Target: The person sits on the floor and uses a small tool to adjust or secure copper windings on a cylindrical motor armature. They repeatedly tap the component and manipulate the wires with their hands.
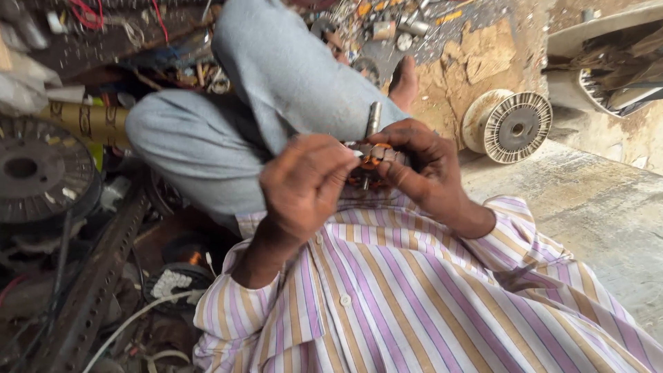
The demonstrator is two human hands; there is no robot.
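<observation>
A small motor armature [374,160] with copper windings and a steel shaft pointing up sits between both hands, over my lap. My right hand [421,166] wraps around it from the right, fingers curled on its slotted core. My left hand [302,183] is closed at its left side, pinching a thin white strip against the core. Most of the armature is hidden by the fingers. I wear a striped shirt and grey trousers, legs folded.
An empty white wire spool [510,124] lies on the dirt floor at right, beside a concrete slab [594,207]. A dark round motor part [38,173], a slotted metal bar [90,297] and loose wires crowd the left. Scattered small parts lie beyond my foot [404,83].
</observation>
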